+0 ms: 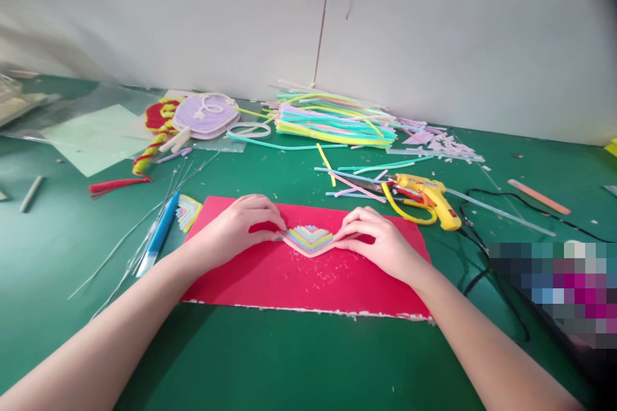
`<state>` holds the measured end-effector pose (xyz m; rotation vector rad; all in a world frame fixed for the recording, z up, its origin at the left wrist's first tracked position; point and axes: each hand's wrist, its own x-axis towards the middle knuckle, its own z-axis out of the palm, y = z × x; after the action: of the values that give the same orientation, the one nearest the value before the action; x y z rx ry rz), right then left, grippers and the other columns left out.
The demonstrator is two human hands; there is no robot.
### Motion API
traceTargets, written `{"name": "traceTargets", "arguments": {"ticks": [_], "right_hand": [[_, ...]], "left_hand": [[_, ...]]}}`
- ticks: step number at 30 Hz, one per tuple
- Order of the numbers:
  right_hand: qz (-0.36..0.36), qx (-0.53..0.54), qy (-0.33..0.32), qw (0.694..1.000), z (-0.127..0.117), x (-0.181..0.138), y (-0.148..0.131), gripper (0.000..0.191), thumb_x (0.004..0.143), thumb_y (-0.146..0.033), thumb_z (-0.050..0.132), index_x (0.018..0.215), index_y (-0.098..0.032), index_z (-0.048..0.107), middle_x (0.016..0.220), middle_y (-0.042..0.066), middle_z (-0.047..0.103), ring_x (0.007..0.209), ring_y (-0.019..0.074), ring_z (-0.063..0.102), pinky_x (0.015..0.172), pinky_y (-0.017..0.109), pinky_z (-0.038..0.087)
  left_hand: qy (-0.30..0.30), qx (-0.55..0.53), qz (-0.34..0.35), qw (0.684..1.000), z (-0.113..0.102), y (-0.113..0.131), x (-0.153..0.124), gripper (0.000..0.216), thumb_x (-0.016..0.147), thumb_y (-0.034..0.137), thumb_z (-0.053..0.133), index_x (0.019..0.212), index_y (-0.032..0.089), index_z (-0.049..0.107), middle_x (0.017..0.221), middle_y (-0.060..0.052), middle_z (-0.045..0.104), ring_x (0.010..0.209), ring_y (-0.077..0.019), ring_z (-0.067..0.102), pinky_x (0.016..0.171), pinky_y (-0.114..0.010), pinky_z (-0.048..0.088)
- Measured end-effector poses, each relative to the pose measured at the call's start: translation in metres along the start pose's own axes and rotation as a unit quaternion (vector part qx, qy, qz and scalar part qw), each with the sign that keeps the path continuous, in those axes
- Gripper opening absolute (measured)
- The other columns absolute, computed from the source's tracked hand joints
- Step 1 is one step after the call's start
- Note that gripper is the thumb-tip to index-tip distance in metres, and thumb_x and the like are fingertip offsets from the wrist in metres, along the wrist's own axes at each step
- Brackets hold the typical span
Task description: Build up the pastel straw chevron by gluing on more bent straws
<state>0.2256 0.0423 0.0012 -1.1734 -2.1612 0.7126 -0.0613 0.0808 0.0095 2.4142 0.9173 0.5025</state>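
A striped V-shaped piece made of pastel pipe cleaners [309, 241] lies on a red board [270, 282]. Its stripes are pink, blue, yellow and white, with the point of the V toward me. My left hand [245, 228] pinches its left end between thumb and fingers. At the right end, my right hand [373, 237] pinches the pale outer strip in the same way. Small fuzzy scraps are scattered on the board below the piece. A similar striped piece [187, 212] sits beside the board's left edge, partly hidden by my left forearm.
Behind the board lie a bundle of pastel pipe cleaners [332, 125], a yellow glue gun [429, 196] with a black cord, and loose pipe cleaners. At left are a blue pen-like tool [162, 228], thin wires and a lilac fan-shaped craft [207, 115]. A pixelated object is at right.
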Motion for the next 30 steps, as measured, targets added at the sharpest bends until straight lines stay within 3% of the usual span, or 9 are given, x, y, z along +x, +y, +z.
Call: {"name": "traceTargets", "arguments": {"ticks": [16, 23, 30], "right_hand": [[-0.014, -0.024, 0.007, 1.000, 0.001, 0.000, -0.001, 0.005, 0.083, -0.024, 0.063, 0.082, -0.025, 0.068, 0.085, 0.001, 0.061, 0.086, 0.0164, 0.055, 0.082, 0.034, 0.047], [-0.021, -0.036, 0.019, 0.999, -0.004, -0.001, -0.002, 0.006, 0.083, -0.028, 0.063, 0.084, -0.027, 0.068, 0.086, 0.001, 0.062, 0.088, 0.0173, 0.057, 0.083, 0.035, 0.048], [-0.012, -0.038, 0.013, 0.999, -0.005, -0.002, 0.001, 0.007, 0.084, -0.028, 0.061, 0.085, -0.028, 0.069, 0.087, 0.001, 0.061, 0.088, 0.0175, 0.056, 0.083, 0.036, 0.049]], "left_hand": [[0.009, -0.004, 0.012, 1.000, 0.002, -0.002, 0.001, 0.018, 0.090, 0.026, 0.052, 0.083, 0.019, 0.068, 0.093, -0.005, 0.064, 0.091, -0.0178, 0.058, 0.084, -0.032, 0.045], [0.040, -0.008, 0.012, 0.999, 0.001, 0.013, 0.002, 0.018, 0.089, 0.029, 0.054, 0.088, 0.019, 0.068, 0.095, -0.006, 0.063, 0.092, -0.0186, 0.058, 0.083, -0.033, 0.046], [0.027, -0.020, 0.043, 0.999, 0.015, 0.022, 0.005, 0.017, 0.089, 0.028, 0.054, 0.090, 0.021, 0.069, 0.096, -0.005, 0.065, 0.094, -0.0185, 0.058, 0.085, -0.032, 0.044]]}}
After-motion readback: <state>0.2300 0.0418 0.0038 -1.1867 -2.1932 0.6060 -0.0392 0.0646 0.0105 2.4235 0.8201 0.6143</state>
